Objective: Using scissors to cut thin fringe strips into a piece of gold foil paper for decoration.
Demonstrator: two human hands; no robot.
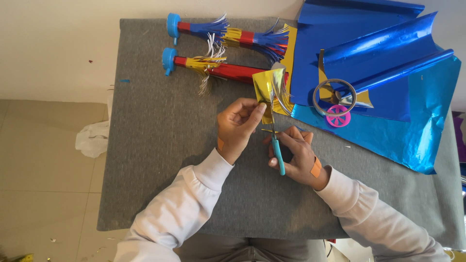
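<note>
The left hand [238,121] pinches a folded gold foil [266,90] near the grey mat's [160,160] middle. The right hand [296,157], at 4 o'clock from it, grips teal scissors [277,153] whose blades meet the foil's lower edge. Two horns [218,48] lie at 11 o'clock, blue foil sheets [388,73] at 2 o'clock, and tape rolls [336,104] at 3 o'clock.

The left hand [238,121] is pinching with thumb and forefinger, palm turned inward, while the right hand [297,156] is curling its fingers in a closed grip, both white-sleeved forearms angling in from below.
</note>
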